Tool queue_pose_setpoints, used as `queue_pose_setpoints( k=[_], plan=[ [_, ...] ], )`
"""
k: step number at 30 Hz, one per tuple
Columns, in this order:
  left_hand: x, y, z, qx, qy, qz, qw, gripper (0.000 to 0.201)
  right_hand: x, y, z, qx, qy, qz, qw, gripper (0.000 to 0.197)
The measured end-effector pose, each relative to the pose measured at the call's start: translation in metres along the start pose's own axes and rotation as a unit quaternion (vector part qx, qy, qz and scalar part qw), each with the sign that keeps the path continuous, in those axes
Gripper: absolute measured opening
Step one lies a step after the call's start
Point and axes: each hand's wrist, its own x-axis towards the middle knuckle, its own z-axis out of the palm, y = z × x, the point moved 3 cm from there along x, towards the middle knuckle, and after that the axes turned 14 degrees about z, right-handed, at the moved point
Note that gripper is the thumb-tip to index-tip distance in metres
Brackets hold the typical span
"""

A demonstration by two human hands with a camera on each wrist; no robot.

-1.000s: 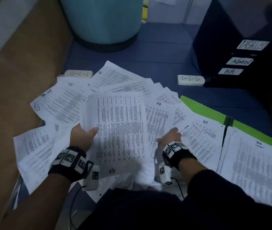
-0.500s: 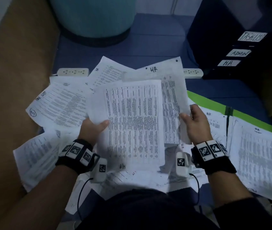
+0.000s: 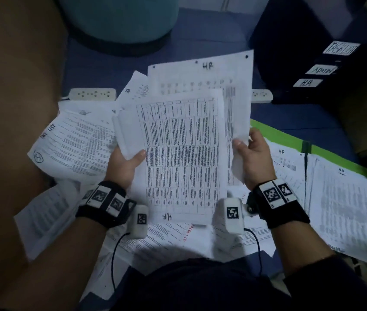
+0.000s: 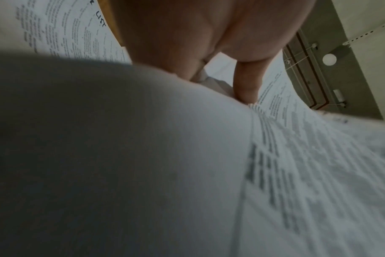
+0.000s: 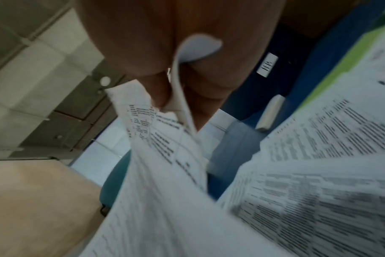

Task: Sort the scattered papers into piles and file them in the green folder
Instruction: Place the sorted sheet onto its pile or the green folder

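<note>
White papers (image 3: 181, 158) gridded with black print – green folder (image 3: 274, 132) (dark-blue floor (image 3: 200, 37)).

Thin matt printed paper sheets (image 3: 182, 153), a green card folder (image 3: 274, 135), smooth white plastic power strips (image 3: 91, 94).

my head view looks steeply down from above at both hands and the scattered papers (image 3: 81, 144), with the green folder (image 3: 274, 135) off right. my left wrist view sits very near, looking along the left hand (image 4: 209, 34) at its held sheet (image 4: 143, 156). my right wrist view looks along the right hand (image 5: 176, 43); it shares the folder with the head view.
</note>
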Motion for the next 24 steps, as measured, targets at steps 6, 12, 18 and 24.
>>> queue_pose_setpoints(
  k=[6,12,18,24],
  plan=[
    [-0.004,-0.018,-0.021,0.051,-0.018,-0.038,0.998,0.039,-0.008,0.051,0.032,-0.131,-0.129,0.145,0.972,0.024],
    [-0.016,-0.033,-0.038,0.169,-0.002,-0.04,0.985,0.034,0.008,0.09,0.014,-0.358,-0.032,0.183,0.915,0.014],
    [-0.017,-0.038,-0.024,0.174,-0.021,-0.048,0.983,0.032,0.016,0.1,-0.031,-0.558,0.158,0.257,0.773,0.08],
    [-0.016,-0.033,-0.002,0.169,-0.031,-0.042,0.984,0.031,0.025,0.115,-0.042,-0.538,0.134,0.261,0.79,0.043]
  ],
)
